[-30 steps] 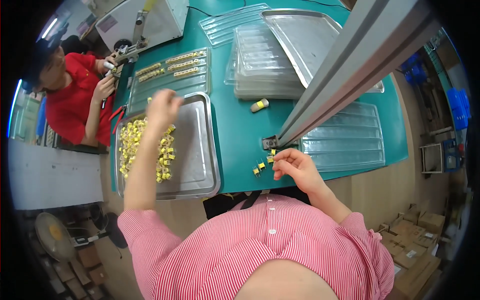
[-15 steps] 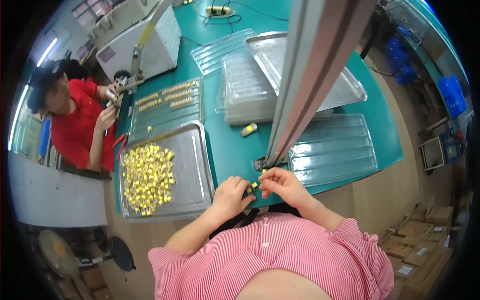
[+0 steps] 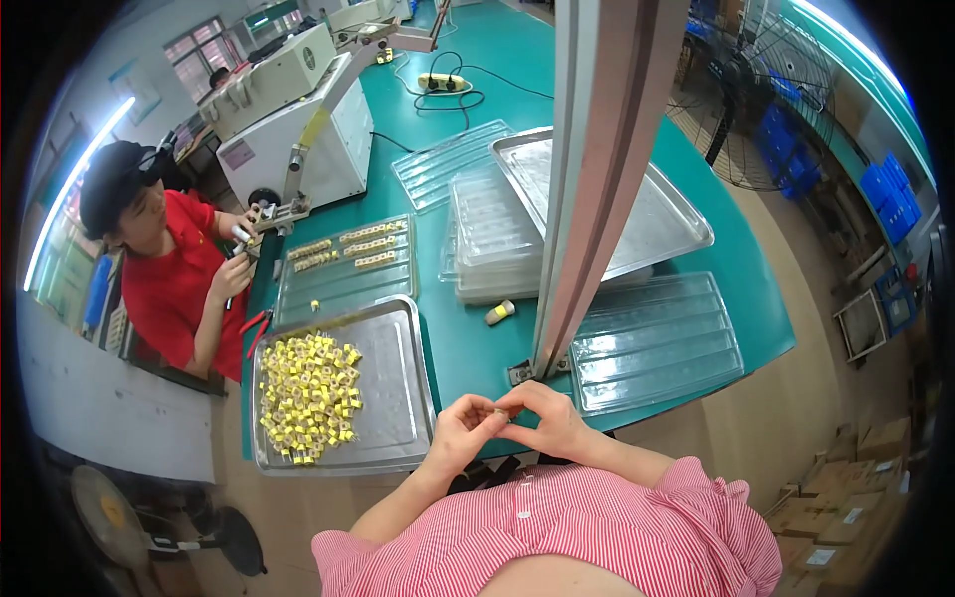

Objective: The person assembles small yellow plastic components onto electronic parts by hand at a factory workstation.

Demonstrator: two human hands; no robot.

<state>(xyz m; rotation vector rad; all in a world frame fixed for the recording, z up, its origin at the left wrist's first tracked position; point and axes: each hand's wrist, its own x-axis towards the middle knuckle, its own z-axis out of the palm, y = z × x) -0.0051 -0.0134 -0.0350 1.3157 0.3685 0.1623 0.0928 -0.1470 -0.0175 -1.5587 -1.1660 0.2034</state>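
My left hand [image 3: 461,432] and my right hand [image 3: 552,422] meet at the front edge of the green table [image 3: 468,358]. Both are closed, thumbs and fingers pinched together around something tiny that the fingertips mostly cover. To the left of them, a metal tray [image 3: 393,383] holds a heap of small yellow-wrapped coil parts [image 3: 310,393]. A roll of yellow tape or similar small cylinder [image 3: 500,312] lies beyond my hands.
A metal post [image 3: 602,189] rises just beyond my hands. Clear ribbed plastic trays [image 3: 657,343] lie right; a stack [image 3: 492,239] with a metal tray [image 3: 662,214] stands behind. A co-worker in red [image 3: 179,284] handles a bench device; red-handled pliers [image 3: 257,331] lie nearby.
My hands, apart before with small yellow parts between them, have come together at the fingertips. Those parts no longer show. The view has tilted up, so the table sits lower.
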